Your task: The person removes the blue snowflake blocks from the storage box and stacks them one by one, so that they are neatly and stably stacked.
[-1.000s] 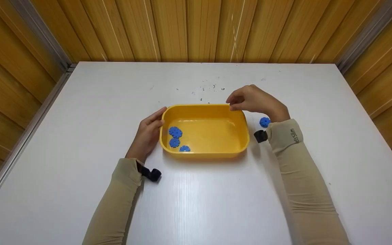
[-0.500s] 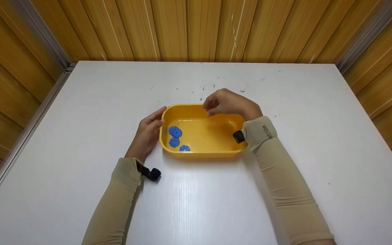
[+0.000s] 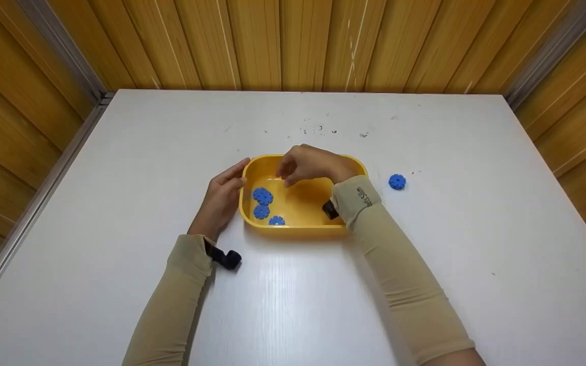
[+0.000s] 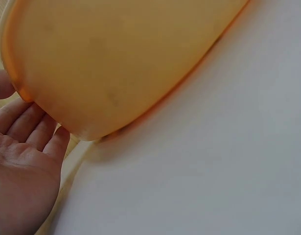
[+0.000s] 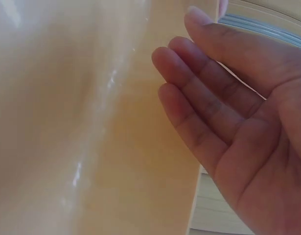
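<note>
- A yellow plastic bin [image 3: 300, 226] sits on the white table [image 3: 293, 300], between its left and right edges and apart from its far edge.
- The left hand [image 3: 217, 195] is at the bin's left end: fingers nearly straight along the outer wall toward the far-left corner, thumb touching the rim.
- The right hand [image 3: 312, 162] is over the bin, wrist above its right half. Thumb and forefinger are bent toward each other with a small gap between the tips; the other fingers curve loosely.
- Inside the bin, near its left wall, lie two overlapping blue notched discs [image 3: 262, 195].
- A third blue disc [image 3: 261, 212] lies just beside them, toward the near-left corner; whether they touch, I cannot tell.
- A fourth blue disc [image 3: 276, 221] is by the near wall, partly hidden by the rim.
- A fifth blue disc [image 3: 397, 182] lies on the table, off the bin's right end.
- Dark specks [image 3: 320, 128] mark the table near its far edge; wood-patterned panels [image 3: 303, 46] stand behind it.
- Both arms wear beige sleeves [image 3: 394, 259].
</note>
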`<state>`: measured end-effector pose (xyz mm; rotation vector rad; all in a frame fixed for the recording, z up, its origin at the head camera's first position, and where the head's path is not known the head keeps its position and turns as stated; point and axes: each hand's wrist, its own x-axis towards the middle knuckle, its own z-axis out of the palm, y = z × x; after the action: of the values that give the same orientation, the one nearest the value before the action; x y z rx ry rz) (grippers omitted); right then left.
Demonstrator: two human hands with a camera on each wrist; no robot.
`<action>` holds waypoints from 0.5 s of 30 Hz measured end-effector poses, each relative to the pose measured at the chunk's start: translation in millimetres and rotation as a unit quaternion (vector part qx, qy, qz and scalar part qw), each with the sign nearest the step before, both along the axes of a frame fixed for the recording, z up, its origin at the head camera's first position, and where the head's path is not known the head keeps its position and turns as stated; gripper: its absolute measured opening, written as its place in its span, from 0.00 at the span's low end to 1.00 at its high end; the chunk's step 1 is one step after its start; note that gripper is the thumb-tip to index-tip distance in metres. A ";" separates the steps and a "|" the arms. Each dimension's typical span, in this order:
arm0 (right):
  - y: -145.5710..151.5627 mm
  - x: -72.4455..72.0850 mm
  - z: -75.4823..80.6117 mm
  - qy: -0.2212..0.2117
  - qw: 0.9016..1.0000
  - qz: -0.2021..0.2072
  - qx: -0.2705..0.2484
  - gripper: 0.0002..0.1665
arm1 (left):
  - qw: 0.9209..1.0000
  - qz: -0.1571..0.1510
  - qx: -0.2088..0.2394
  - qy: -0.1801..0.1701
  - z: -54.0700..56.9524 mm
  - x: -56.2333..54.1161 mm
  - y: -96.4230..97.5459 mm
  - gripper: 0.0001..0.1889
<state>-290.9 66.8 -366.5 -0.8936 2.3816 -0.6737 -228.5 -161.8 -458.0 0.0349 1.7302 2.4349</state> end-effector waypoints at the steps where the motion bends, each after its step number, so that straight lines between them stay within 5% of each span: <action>1: -2.8 -0.4 -1.9 -0.001 1.000 0.003 0.004 0.17 | 1.000 0.000 0.000 0.000 0.0 0.2 0.1 0.29; 15: -29.6 0.0 -16.3 -0.029 0.999 0.022 0.029 0.17 | 1.000 0.006 -0.007 -0.009 -0.3 0.8 0.4 0.30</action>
<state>-290.9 37.2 -382.8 -0.8863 2.3120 -0.6019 -227.7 -161.4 -458.2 0.0019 1.7439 2.4242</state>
